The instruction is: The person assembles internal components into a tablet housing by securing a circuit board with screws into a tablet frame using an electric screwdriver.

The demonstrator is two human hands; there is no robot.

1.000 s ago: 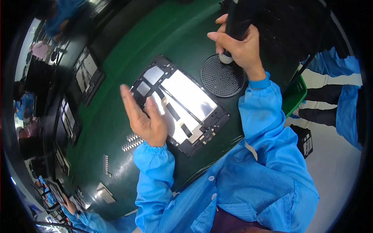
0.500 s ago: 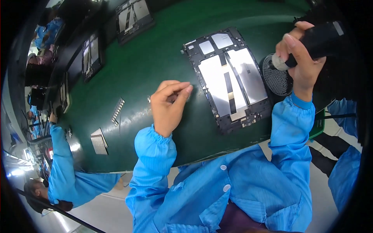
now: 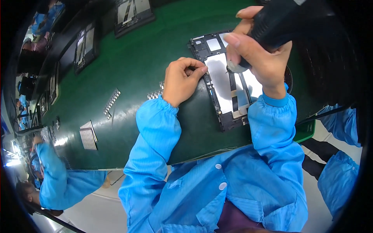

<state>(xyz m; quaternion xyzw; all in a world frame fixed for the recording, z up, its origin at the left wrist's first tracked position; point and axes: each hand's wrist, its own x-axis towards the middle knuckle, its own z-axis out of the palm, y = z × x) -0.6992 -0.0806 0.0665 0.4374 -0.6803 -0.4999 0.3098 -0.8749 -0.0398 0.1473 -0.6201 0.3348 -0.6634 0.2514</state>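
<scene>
An open tablet chassis (image 3: 218,97) with silver battery panels and dark ribbon cables lies on the green table. My right hand (image 3: 264,64) is closed around a black power screwdriver (image 3: 274,25), its pale nose pointing down over the upper middle of the tablet. Whether the tip touches anything, I cannot tell. At the tablet's left edge, my left hand (image 3: 182,81) has thumb and index finger pinched together; whatever is between them is too small to make out. Partly hidden behind my right wrist is a dark round screw tray (image 3: 288,77).
Strips of small metal parts (image 3: 112,103) lie left of my left hand, with a stack of pale strips (image 3: 88,136) nearer. More opened tablets (image 3: 134,17) line the far left. A green bin (image 3: 305,132) stands low at the right. A person in blue (image 3: 70,186) sits at left.
My right hand has carried the screwdriver left from above the round tray to over the tablet. My left hand has moved right and slightly up to the tablet's left edge.
</scene>
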